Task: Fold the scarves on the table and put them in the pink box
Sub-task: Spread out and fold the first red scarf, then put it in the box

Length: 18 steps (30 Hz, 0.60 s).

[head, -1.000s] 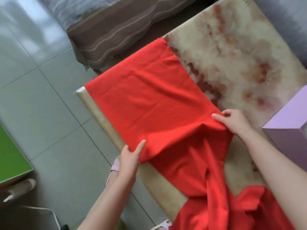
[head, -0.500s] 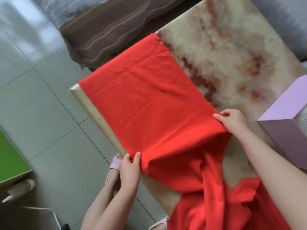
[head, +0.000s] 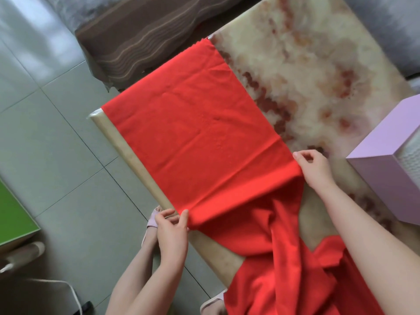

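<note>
Red scarf (head: pixel 193 142) is lying flat across the table's (head: pixel 306 71) left end, its tail spilling off the table's near edge. Left hand (head: pixel 172 228) is pinching the fold at that edge; right hand (head: pixel 316 169) is pinching it mid-table.

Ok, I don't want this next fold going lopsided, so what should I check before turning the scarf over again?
1. Left hand pinches the fold's near corner: ok.
2. Right hand pinches the fold's other corner: ok.
3. Red scarf lies flat on the table: ok, faint creases only.
4. Its remaining length straightened: not ok, it hangs bunched off the table edge.
5. Pink box open and ready: cannot tell.
</note>
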Each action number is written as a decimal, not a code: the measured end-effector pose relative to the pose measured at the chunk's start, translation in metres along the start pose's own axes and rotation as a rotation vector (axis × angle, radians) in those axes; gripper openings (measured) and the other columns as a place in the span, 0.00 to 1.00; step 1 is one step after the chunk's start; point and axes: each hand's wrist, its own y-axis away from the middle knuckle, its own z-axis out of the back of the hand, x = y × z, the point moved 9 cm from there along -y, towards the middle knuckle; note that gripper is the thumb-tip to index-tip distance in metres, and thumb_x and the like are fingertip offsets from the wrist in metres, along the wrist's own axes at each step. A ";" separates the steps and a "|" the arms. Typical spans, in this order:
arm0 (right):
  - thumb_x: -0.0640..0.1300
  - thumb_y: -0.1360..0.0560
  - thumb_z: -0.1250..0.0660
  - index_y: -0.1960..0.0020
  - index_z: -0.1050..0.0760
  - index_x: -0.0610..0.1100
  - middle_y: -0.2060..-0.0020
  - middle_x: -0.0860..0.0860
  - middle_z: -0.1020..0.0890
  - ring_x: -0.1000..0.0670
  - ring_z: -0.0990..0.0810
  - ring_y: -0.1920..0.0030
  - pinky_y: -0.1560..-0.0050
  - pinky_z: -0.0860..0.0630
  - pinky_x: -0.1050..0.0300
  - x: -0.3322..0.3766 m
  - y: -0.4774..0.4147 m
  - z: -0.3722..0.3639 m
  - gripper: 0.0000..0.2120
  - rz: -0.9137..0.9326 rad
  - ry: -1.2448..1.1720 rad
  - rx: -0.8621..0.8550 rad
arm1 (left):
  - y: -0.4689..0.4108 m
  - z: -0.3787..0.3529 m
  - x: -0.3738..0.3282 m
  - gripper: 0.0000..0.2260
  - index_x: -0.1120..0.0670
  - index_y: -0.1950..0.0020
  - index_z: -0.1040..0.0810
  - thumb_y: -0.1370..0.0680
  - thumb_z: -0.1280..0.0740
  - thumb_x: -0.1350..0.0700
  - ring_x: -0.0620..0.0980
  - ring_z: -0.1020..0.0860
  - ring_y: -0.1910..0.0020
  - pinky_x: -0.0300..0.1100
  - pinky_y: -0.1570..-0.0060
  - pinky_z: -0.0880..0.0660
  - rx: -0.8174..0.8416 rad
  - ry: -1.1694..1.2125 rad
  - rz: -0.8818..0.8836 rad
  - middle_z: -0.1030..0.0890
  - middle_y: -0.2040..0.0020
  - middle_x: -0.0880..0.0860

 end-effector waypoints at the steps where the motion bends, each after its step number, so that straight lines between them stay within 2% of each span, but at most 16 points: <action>1: 0.46 0.23 0.34 0.45 0.23 0.37 0.46 0.40 0.20 0.44 0.23 0.45 0.44 0.31 0.56 -0.007 0.004 0.001 0.13 -0.015 -0.016 0.011 | 0.001 0.001 0.001 0.16 0.58 0.43 0.35 0.24 0.31 0.56 0.50 0.22 0.63 0.49 0.53 0.24 -0.015 -0.018 -0.005 0.22 0.57 0.53; 3: 0.45 0.23 0.34 0.42 0.24 0.37 0.45 0.41 0.21 0.48 0.24 0.46 0.44 0.32 0.60 -0.023 0.017 0.001 0.14 -0.072 -0.077 0.050 | 0.004 -0.002 0.007 0.20 0.56 0.43 0.36 0.26 0.28 0.54 0.55 0.20 0.58 0.52 0.48 0.25 -0.006 -0.051 0.015 0.21 0.54 0.54; 5: 0.46 0.25 0.32 0.35 0.30 0.38 0.43 0.42 0.22 0.50 0.24 0.44 0.40 0.31 0.59 -0.043 0.034 -0.005 0.22 -0.176 -0.235 0.127 | 0.013 -0.014 0.014 0.23 0.55 0.43 0.36 0.29 0.26 0.53 0.56 0.20 0.50 0.54 0.43 0.26 0.054 -0.052 0.049 0.21 0.49 0.55; 7: 0.47 0.27 0.29 0.31 0.36 0.41 0.42 0.43 0.23 0.49 0.24 0.42 0.35 0.31 0.56 -0.063 0.050 -0.011 0.29 -0.279 -0.358 0.211 | 0.028 -0.029 0.022 0.24 0.57 0.41 0.35 0.30 0.25 0.56 0.53 0.20 0.49 0.52 0.43 0.26 0.121 -0.009 0.055 0.20 0.49 0.54; 8: 0.46 0.28 0.28 0.31 0.36 0.41 0.43 0.43 0.23 0.49 0.23 0.42 0.35 0.31 0.56 -0.070 0.057 -0.014 0.30 -0.297 -0.365 0.257 | 0.036 -0.035 0.026 0.24 0.58 0.41 0.33 0.30 0.25 0.56 0.51 0.20 0.50 0.48 0.45 0.25 0.143 -0.003 0.052 0.19 0.51 0.53; 9: 0.43 0.28 0.28 0.32 0.34 0.39 0.44 0.42 0.23 0.48 0.23 0.43 0.38 0.29 0.59 -0.074 0.065 -0.017 0.28 -0.296 -0.336 0.308 | 0.043 -0.039 0.031 0.22 0.61 0.42 0.31 0.30 0.25 0.56 0.49 0.21 0.53 0.43 0.50 0.26 0.160 -0.005 0.049 0.20 0.53 0.52; 11: 0.36 0.28 0.29 0.39 0.27 0.34 0.49 0.41 0.21 0.48 0.22 0.50 0.52 0.27 0.70 -0.076 0.079 -0.020 0.18 -0.251 -0.256 0.382 | 0.058 -0.048 0.038 0.17 0.65 0.48 0.27 0.29 0.26 0.57 0.47 0.26 0.57 0.37 0.58 0.30 0.219 0.015 0.028 0.23 0.59 0.52; 12: 0.34 0.28 0.30 0.43 0.25 0.34 0.52 0.42 0.20 0.49 0.23 0.53 0.57 0.27 0.72 -0.078 0.086 -0.023 0.14 -0.226 -0.248 0.405 | 0.063 -0.053 0.043 0.14 0.65 0.52 0.26 0.28 0.26 0.58 0.46 0.27 0.59 0.37 0.61 0.31 0.247 0.030 0.017 0.23 0.61 0.52; 15: 0.35 0.29 0.29 0.49 0.22 0.37 0.55 0.45 0.18 0.51 0.22 0.55 0.54 0.26 0.65 -0.086 0.099 -0.023 0.09 -0.216 -0.336 0.406 | 0.079 -0.065 0.051 0.09 0.61 0.61 0.24 0.27 0.28 0.57 0.45 0.30 0.64 0.36 0.64 0.33 0.300 0.038 0.011 0.25 0.66 0.51; 17: 0.34 0.28 0.32 0.54 0.24 0.40 0.60 0.47 0.18 0.52 0.21 0.59 0.56 0.25 0.63 -0.091 0.102 -0.015 0.04 -0.261 -0.531 0.333 | 0.083 -0.072 0.059 0.11 0.56 0.64 0.28 0.26 0.29 0.55 0.47 0.32 0.63 0.40 0.61 0.33 0.302 0.097 0.047 0.29 0.66 0.53; 18: 0.33 0.27 0.33 0.57 0.25 0.42 0.63 0.49 0.18 0.53 0.22 0.62 0.58 0.24 0.64 -0.092 0.103 -0.009 0.06 -0.284 -0.630 0.295 | 0.086 -0.075 0.062 0.12 0.54 0.64 0.31 0.24 0.31 0.55 0.48 0.31 0.62 0.41 0.59 0.30 0.300 0.177 0.091 0.29 0.66 0.54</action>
